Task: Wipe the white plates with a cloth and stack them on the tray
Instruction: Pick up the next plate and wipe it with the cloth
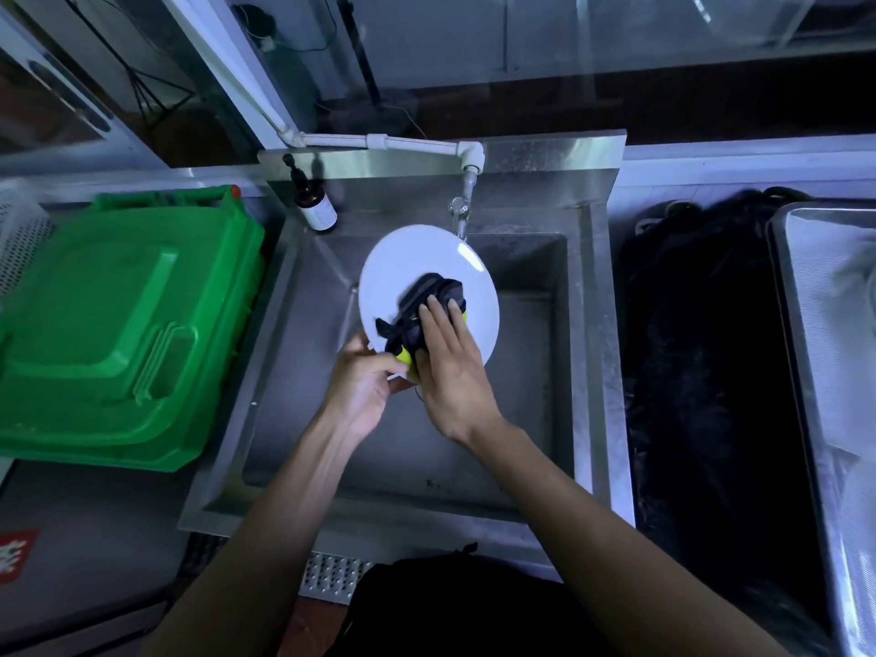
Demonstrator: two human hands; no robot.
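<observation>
I see the plate [417, 263] held tilted over the sink [588, 324], below the tap [459, 208]. My left hand [362, 388] pinches its near rim, fingers curled on the edge. My right hand [450, 367] lies flat, fingers straight, pressing a dark cloth [422, 301] with a yellow-green edge onto the plate's face. The basin beneath both hands holds nothing I can make out. A green bin [118, 324] sits well left of the left hand; a steel tray [815, 372] lies far right, its contents blurred.
</observation>
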